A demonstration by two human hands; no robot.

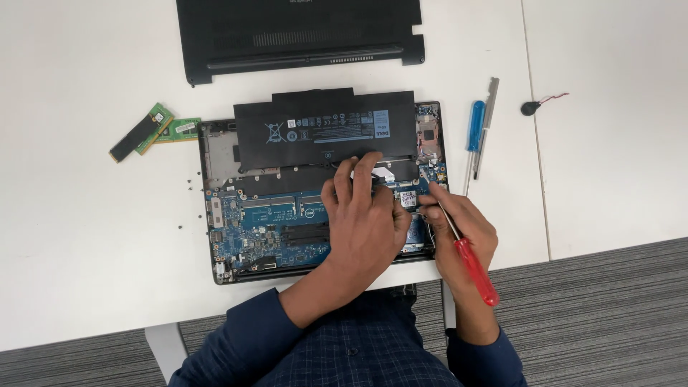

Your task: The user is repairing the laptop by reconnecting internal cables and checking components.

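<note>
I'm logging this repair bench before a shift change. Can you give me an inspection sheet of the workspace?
Surface: white table, seam on the right.
Job's things: opened laptop, board exposed; black battery lying over its far half; red-handled screwdriver.
Clutter: removed bottom cover; two memory modules; loose screws; blue-handled screwdriver beside a metal tool.
Hands: left hand fingertips at the battery's near edge; right hand grips the red-handled screwdriver.
Cables: coin cell with thin lead.
Surroundings: grey carpet.
</note>
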